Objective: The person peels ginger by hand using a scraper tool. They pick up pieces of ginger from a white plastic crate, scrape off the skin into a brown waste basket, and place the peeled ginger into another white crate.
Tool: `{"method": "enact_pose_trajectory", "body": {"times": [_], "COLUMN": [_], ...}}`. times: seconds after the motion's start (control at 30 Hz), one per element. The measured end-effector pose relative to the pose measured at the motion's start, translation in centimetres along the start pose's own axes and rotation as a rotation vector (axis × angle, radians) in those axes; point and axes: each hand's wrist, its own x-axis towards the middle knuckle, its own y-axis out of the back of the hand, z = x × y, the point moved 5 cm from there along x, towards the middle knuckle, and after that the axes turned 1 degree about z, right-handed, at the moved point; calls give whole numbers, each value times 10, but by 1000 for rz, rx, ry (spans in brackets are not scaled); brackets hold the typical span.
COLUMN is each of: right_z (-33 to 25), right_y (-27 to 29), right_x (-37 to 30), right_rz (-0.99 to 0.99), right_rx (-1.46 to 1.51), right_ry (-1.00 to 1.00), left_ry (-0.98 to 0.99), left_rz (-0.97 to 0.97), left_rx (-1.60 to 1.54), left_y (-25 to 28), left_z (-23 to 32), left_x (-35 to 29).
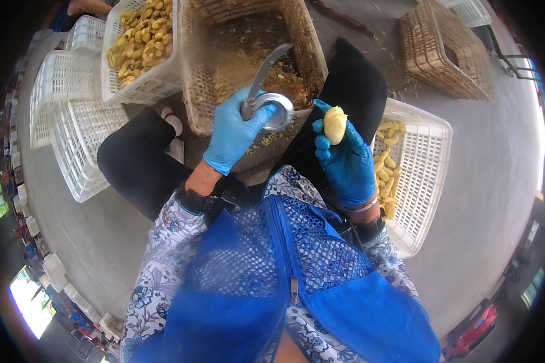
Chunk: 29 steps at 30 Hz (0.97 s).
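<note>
In the head view a curved knife (266,75) is gripped in the left hand (233,134) and a peeled yellow piece (335,124) is pinched in the right hand (345,160) above the white basket (433,130), so the trimming step is judged finished and a release into that basket is called for next.

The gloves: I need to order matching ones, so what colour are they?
Blue on both the left hand and the right hand, seen clearly in the head view.
</note>
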Motion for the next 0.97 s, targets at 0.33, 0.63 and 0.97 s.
{"method": "enact_pose_trajectory", "body": {"times": [0.33, 0.63, 0.97], "right_z": [25, 27, 10], "right_y": [23, 25, 11], "right_x": [-4, -6, -10], "right_rz": [238, 289, 346], "right_rx": [-105, -87, -684], "right_ry": [-186, -157, 89], "left_ry": [-356, -438, 36], "left_rz": [-172, -349, -304], "left_rx": [-378, -327, -474], "left_y": [-27, -41, -29], "left_z": [44, 59, 21], "left_x": [16, 1, 10]}}
